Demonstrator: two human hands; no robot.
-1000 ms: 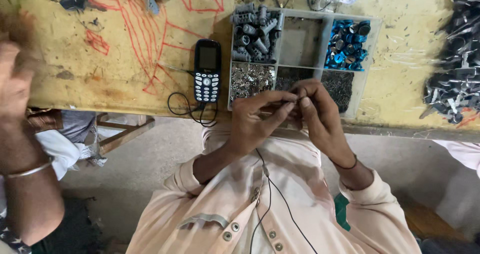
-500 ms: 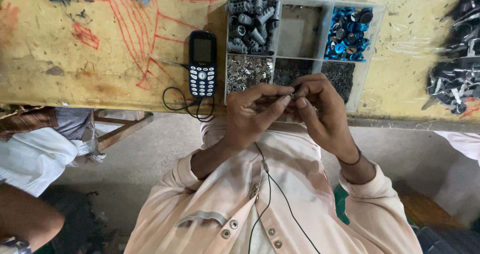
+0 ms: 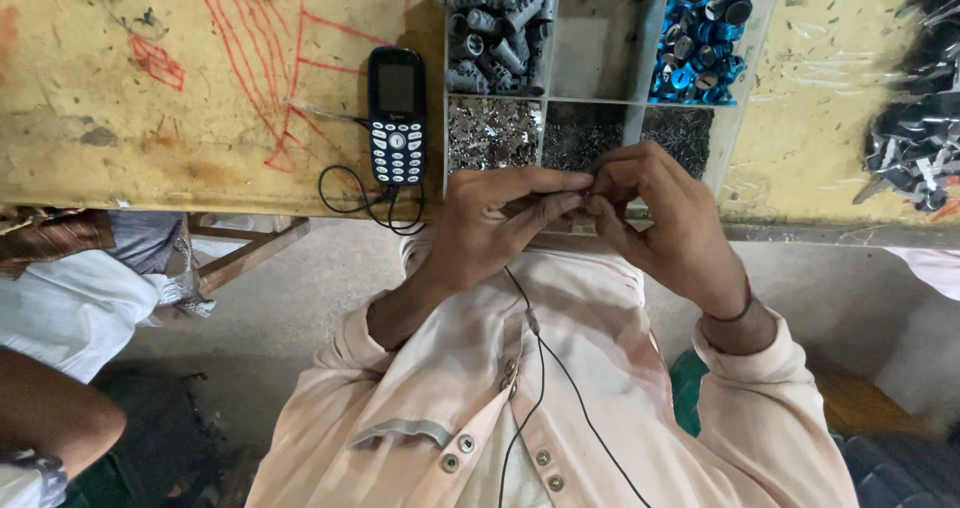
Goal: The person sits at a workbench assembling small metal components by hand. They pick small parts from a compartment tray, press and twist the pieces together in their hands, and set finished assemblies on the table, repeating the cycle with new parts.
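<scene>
A: Hands?
B: Both up over the near edge of the bench (image 3: 150,158), just in front of the tray (image 3: 745,98). Left hand (image 3: 495,228) & right hand (image 3: 665,223) meet at the fingertips.
A: Fingers?
B: Pressed together, pinching a small part (image 3: 583,200) between them. Left thumb & forefinger stretched toward the right; right fingers (image 3: 610,183) curled round the same spot. Part is tiny, mostly hidden, can't tell what it is.
A: Where's the part exactly?
B: Right where the two hands touch, above the bench edge, just near side of the tray's lower row.
A: Tray?
B: Clear plastic, six compartments. Top left: grey cylinders (image 3: 495,23). Top middle: looks bare. Top right: blue caps (image 3: 700,53). Bottom left: shiny metal bits (image 3: 492,133). Bottom middle & right: dark fine pieces (image 3: 590,133), partly behind the hands.
A: Else on the bench?
B: Phone (image 3: 397,115), dark w/ keypad, just left of the tray, lying flat. Black cable (image 3: 350,193) loops off its near end over the bench edge. Red scribbles (image 3: 240,48) on the yellow top. Pile of dark parts (image 3: 915,143) far right.
A: Person?
B: Pale pink shirt, thin black wire (image 3: 535,368) hanging down the chest. Dark band on right wrist.
A: Anyone else?
B: Someone's arm (image 3: 50,413) low left, apart from the work
</scene>
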